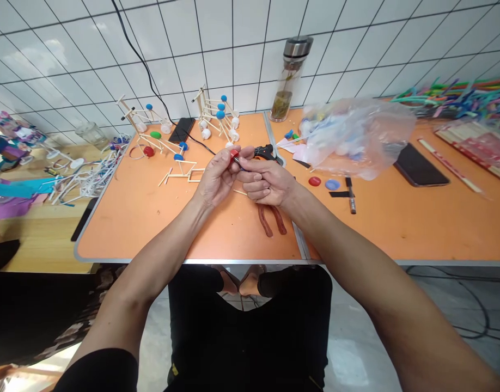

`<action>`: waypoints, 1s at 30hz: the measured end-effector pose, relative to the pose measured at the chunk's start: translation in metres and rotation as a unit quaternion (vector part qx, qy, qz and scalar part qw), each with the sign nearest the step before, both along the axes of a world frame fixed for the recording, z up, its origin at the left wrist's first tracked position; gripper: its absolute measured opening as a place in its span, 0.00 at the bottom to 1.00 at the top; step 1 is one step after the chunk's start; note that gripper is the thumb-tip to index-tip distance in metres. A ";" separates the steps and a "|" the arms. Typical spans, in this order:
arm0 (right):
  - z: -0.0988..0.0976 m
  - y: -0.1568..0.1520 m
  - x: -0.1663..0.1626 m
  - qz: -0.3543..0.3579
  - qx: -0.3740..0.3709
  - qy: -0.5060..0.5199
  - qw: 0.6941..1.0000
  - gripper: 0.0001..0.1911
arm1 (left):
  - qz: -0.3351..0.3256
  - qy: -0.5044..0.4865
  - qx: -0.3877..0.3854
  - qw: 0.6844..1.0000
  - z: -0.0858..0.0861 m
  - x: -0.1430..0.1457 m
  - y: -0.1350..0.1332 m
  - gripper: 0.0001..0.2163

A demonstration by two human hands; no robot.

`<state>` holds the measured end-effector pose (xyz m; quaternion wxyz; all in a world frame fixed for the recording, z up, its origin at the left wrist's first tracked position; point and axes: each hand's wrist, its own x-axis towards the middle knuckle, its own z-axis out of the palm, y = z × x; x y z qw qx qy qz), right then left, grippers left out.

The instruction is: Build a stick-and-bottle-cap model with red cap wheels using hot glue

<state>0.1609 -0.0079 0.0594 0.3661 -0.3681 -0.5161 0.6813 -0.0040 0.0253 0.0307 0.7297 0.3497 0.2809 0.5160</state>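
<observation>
My two hands meet above the middle of the orange table (pixel 144 228). My left hand (pixel 218 175) pinches a small red cap (pixel 234 154) between thumb and fingers. Against that cap, my right hand (pixel 266 181) grips a thin dark tool (pixel 237 160); its kind is hidden by my fingers. Under my right wrist lie pliers with brown-red handles (pixel 270 220), their jaws covered by the hand. Just behind my hands is a black-and-orange tool (pixel 264 152). To the left lies a small frame of wooden sticks (pixel 188 173).
Stick models with blue caps (pixel 220 114) and a phone (pixel 182 130) stand or lie at the back. A glass bottle (pixel 288 79) is by the wall. At right are a plastic bag (pixel 356 136), loose red (pixel 314 181) and blue caps (pixel 332 184), a marker (pixel 351 196) and another phone (pixel 421 166).
</observation>
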 end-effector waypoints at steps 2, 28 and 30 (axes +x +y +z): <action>-0.010 -0.002 -0.008 -0.094 0.100 -0.144 0.980 0.15 | 0.014 0.013 -0.005 1.000 -0.004 0.003 0.002 0.08; -0.028 -0.011 -0.024 -0.223 0.337 -0.511 0.759 0.15 | 0.084 0.044 -0.049 0.994 -0.013 0.012 0.000 0.10; -0.023 -0.007 -0.018 -0.205 0.290 -0.368 0.860 0.15 | 0.062 0.019 -0.037 0.997 -0.009 0.011 -0.001 0.09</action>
